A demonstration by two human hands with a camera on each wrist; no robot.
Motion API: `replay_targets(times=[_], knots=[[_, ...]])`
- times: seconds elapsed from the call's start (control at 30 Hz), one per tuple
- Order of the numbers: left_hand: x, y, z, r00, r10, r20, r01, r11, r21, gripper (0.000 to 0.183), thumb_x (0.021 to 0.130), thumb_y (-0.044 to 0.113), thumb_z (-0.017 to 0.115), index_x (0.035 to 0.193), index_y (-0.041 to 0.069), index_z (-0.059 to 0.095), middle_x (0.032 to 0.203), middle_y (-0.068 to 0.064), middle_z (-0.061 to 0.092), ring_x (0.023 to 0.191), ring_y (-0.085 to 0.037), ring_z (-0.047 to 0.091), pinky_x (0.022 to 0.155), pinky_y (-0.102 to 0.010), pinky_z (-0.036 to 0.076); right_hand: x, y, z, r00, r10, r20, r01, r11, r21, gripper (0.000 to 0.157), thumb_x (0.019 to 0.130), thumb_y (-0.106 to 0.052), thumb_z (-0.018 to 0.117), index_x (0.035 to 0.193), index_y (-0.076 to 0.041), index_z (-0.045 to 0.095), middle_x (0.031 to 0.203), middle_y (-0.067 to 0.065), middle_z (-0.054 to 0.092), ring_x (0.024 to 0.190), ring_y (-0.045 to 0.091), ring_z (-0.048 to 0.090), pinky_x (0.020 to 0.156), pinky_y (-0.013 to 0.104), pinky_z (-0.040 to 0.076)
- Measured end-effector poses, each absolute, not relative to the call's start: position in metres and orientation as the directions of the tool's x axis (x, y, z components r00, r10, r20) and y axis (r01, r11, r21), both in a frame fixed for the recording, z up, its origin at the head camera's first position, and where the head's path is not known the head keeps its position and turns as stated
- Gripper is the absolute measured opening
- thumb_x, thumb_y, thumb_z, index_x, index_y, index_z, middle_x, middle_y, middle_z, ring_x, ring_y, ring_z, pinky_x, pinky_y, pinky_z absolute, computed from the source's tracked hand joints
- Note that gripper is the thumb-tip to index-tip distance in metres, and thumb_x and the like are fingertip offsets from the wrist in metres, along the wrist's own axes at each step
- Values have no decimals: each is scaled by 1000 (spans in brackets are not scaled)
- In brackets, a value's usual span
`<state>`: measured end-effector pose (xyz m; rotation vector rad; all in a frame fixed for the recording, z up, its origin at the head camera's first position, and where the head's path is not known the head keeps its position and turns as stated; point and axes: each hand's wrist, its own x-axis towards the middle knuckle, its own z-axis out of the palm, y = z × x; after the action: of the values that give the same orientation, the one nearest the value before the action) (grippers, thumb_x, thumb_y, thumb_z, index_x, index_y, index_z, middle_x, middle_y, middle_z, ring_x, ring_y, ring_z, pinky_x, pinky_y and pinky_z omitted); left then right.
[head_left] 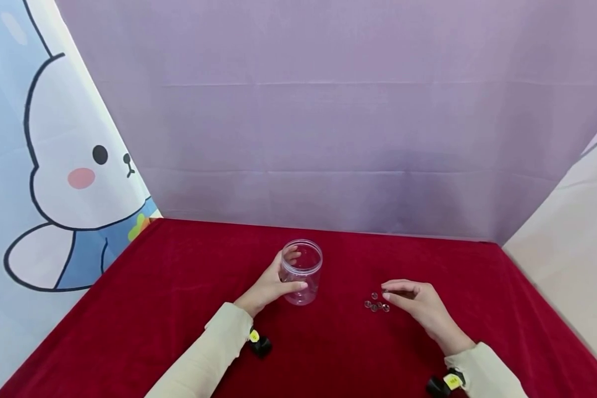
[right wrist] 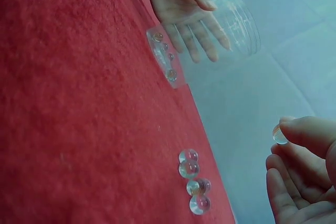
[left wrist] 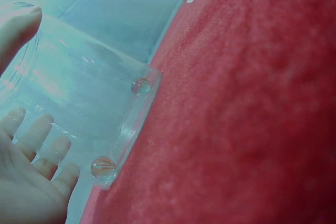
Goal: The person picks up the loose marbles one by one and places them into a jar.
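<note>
While left hand (head_left: 271,284) grips jar (head_left: 310,275), marble (right wrist: 279,135) aloft, pinched by right hand (head_left: 420,303).

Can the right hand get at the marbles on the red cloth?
Probably yes: the right hand is beside those marbles with nothing between, though it already pinches another marble.

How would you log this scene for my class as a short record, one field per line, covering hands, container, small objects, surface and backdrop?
Left hand: left hand grips a clear, cylindrical, plastic-looking jar
Right hand: right hand pinches a clear, round, glass-looking marble
Jar: upright, mouth open, on the cloth
Inside jar: at least two marbles at the base; exact count unclear
Loose marbles: five visible, clustered between jar and right hand
Surface: deep red fabric cloth
Backdrop: lilac fabric sheet
</note>
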<state>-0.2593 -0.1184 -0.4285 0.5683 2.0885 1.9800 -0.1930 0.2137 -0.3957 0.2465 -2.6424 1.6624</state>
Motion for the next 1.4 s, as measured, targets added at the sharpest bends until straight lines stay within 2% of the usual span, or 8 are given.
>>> replay_targets(times=[0.63, 0.83, 1.07, 1.4], knots=[[-260, -119, -429, -897, 429, 105, 127, 22, 992, 86, 82, 8, 71, 148, 20, 19, 151, -10, 27, 139, -29, 25, 109, -51, 27, -192, 193, -388, -989, -113, 96, -131, 362, -923, 32, 84, -14, 71, 110, 4, 67, 115, 15, 65, 94, -1, 60, 76, 21, 51], [-260, -120, -430, -904, 417, 95, 116, 26, 993, 87, 81, 7, 72, 148, 23, 18, 152, -10, 25, 140, -30, 23, 110, -51, 25, -194, 185, -386, -987, -130, 91, -131, 345, -930, 33, 83, -14, 71, 110, 5, 67, 116, 17, 64, 94, 1, 61, 76, 21, 51], [-261, -120, -430, -909, 405, 103, 128, 34, 991, 83, 80, 11, 74, 145, 29, 24, 148, -6, 32, 138, -27, 28, 110, -50, 28, -197, 179, -383, -983, -150, 109, -154, 337, -929, 33, 83, -15, 72, 109, 5, 67, 115, 17, 64, 93, 2, 62, 77, 21, 52], [-261, -119, -431, -904, 415, 107, 131, 29, 991, 84, 82, 9, 71, 148, 20, 20, 149, -9, 30, 138, -29, 27, 109, -51, 27, -200, 173, -382, -981, -158, 109, -158, 345, -925, 32, 84, -16, 71, 109, 4, 68, 115, 16, 64, 94, 3, 62, 77, 22, 52]])
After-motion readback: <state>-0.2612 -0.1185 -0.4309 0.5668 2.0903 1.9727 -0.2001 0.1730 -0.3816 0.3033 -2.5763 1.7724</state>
